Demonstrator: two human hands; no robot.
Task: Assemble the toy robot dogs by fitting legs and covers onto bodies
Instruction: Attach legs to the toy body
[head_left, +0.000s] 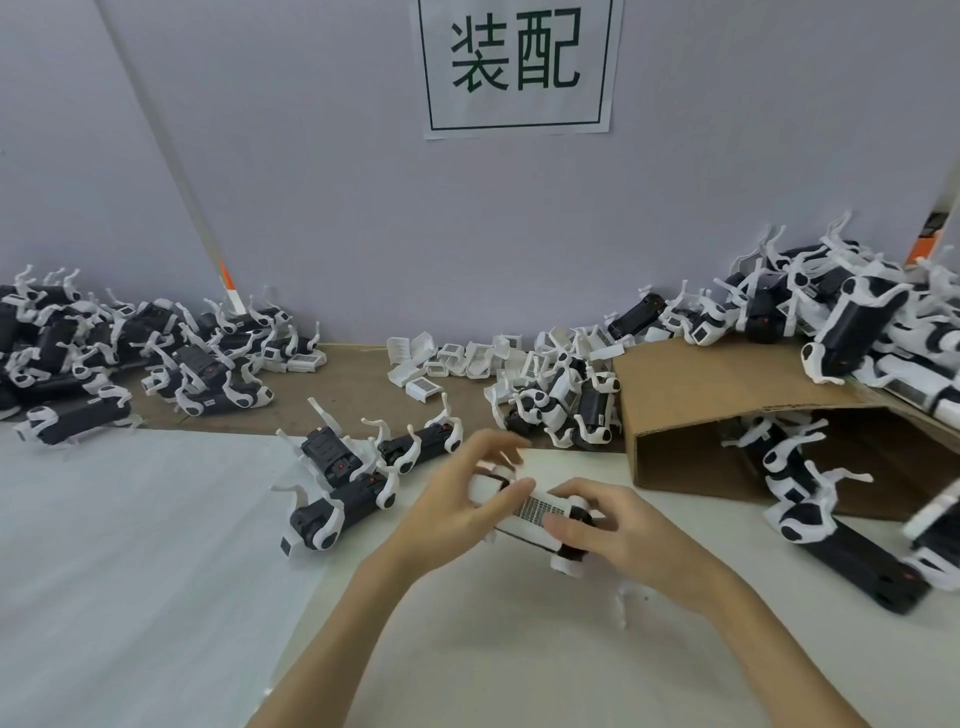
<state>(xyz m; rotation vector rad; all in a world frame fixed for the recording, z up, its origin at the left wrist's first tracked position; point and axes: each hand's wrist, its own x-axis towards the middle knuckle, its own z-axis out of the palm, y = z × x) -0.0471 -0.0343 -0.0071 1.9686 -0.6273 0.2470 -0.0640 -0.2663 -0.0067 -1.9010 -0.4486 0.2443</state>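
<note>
Lying between both hands, toy dog (540, 514) gripped by left hand (462, 499) and right hand (608, 525)

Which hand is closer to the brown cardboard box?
Right. The right hand holds the toy dog on the side toward the cardboard box, just short of its open front. The left hand grips the dog's other end, farther away.

A white-covered toy robot dog (535, 512) (grille side up) lies lengthwise at near centre, legs (569, 561) fitted.
</note>
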